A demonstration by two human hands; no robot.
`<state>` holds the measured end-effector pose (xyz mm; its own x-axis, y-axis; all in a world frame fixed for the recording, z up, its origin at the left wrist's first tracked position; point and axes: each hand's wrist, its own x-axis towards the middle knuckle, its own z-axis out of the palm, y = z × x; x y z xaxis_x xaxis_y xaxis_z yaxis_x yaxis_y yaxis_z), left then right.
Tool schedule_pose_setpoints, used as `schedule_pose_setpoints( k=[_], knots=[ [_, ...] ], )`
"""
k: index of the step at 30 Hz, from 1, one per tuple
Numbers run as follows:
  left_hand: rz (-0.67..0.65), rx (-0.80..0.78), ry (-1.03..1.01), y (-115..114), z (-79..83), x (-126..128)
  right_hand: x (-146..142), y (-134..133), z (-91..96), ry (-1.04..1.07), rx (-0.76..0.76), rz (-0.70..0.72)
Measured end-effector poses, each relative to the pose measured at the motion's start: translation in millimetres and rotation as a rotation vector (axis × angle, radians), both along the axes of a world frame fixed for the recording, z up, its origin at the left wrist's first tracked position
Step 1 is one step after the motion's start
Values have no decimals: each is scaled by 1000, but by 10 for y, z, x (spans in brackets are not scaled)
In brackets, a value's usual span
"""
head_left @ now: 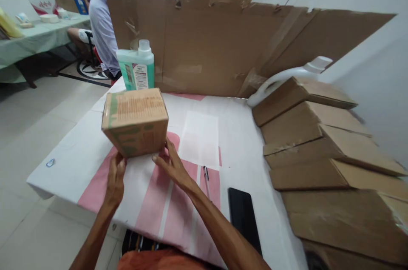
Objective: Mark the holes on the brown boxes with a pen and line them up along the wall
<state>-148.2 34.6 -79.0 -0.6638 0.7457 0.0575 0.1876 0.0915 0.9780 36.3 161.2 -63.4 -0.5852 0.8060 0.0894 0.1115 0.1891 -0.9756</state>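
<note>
Fingers [158, 158] of the right hand [172, 166] spread against the near face of a sealed cardboard box [135, 121], while the left hand [116, 176] curls at the box's lower near corner, thumb and fingertips pressed to it. Both hands grip the box between them; it sits tilted on the pink-and-white striped tablecloth [95, 176], at about 10 o'clock from the table's centre. Its flaps are taped shut, so its contents cannot be seen.

Just beyond the box, at 12 o'clock from it, stands a green bottle [137, 68] with a white cap, closed; its fill level cannot be told. A sheet of paper [200, 138] lies at 3 o'clock from the box, a pen [206, 176] near the right wrist, and a black phone [244, 217] at 5 o'clock. Flattened cardboard pieces [318, 151] are stacked along the table's 3 o'clock edge, a white jug [287, 76] behind them. A cardboard screen [223, 44] stands across the far side; a seated person's sleeve [102, 32] shows beyond it.
</note>
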Motion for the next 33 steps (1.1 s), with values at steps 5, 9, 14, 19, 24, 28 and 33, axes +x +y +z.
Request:
schedule_pose_setpoints(
  k=[5,9,14,19,24,28,33],
  knots=[
    [4,-78,-46,-1038,-88,652,743,-927,27,11,-146,-70],
    [-28,-89,-8,-1464,-91,842,1071,-1386,133,-29,-138,-158],
    [-88,-19,369,-1627,159,909,1257,-1431,338,-48,93,-259],
    [-117,46,522,-1649,214,981,1265,-1328,370,-7,137,-290],
    [-72,41,395,-1672,96,1158,1245,-1444,257,20,72,-291],
    [-90,58,215,-1616,40,1254,1290,-1527,126,76,-95,-290],
    [-120,18,171,-1534,29,1231,1342,-1574,52,94,-235,-222]
  ],
)
